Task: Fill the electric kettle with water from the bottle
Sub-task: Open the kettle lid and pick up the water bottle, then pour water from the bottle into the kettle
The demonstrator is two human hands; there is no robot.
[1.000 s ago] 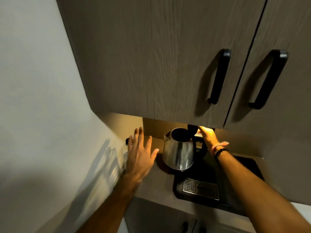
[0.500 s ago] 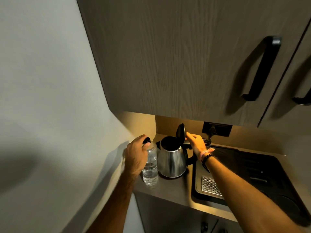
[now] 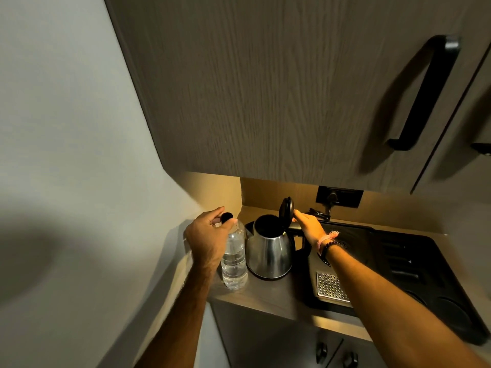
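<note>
The clear plastic water bottle (image 3: 233, 258) stands upright on the worktop (image 3: 268, 293), just beside the steel electric kettle (image 3: 269, 252). It looks nearly full — fairly heavy, its thin wall likely to give under a squeeze. The left hand (image 3: 208, 239) closes around its shoulder, below the black cap (image 3: 226, 217). The right hand (image 3: 308, 225) holds the raised lid (image 3: 286, 210) — a mid-body grip would probably steady pouring.
</note>
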